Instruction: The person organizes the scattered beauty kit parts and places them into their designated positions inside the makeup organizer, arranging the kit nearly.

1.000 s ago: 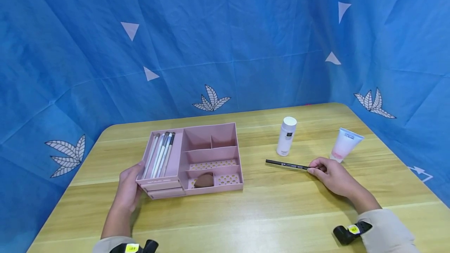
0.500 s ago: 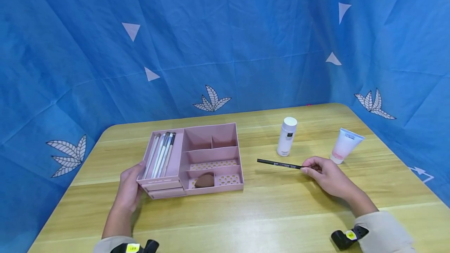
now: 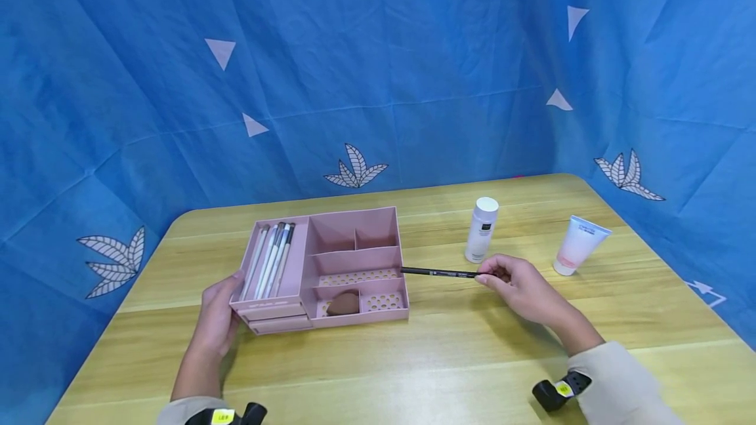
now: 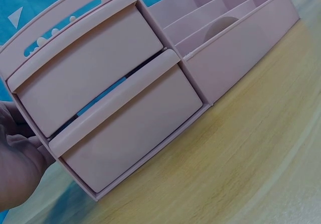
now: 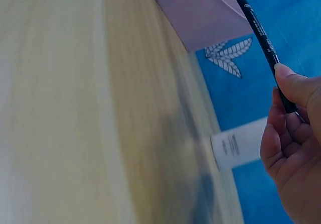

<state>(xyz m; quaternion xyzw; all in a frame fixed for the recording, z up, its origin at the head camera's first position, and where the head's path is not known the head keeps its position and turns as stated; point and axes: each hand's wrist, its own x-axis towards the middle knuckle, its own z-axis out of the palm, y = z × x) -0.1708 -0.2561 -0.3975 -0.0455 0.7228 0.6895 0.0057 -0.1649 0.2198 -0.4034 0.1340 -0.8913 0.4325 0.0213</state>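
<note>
A pink makeup organizer (image 3: 304, 261) stands at the left of the table. My left hand (image 3: 215, 313) holds it by its left side, fingertips at the top edge; some of those fingers are hidden behind the side wall in the left wrist view. Between thumb and fingers, my right hand (image 3: 520, 290) pinches one end of a slim black makeup pencil (image 3: 440, 272) with white print. The pencil lies nearly level, its far end pointing left and right at the organizer's right wall. Makeup brushes (image 3: 273, 261) fill the left tray, and a brown sponge (image 3: 344, 303) sits in a front compartment.
A white bottle (image 3: 481, 231) stands just behind my right hand. Further right, a pink-and-white tube (image 3: 581, 244) stands on its cap. Two shut drawers (image 4: 130, 126) face the front of the organizer. A blue patterned cloth (image 3: 378, 71) hangs behind the wooden table (image 3: 407, 372).
My right hand has moved left with the pencil, away from the tube, bringing the pencil's far end up to the organizer's right wall. The left hand and organizer have stayed in place.
</note>
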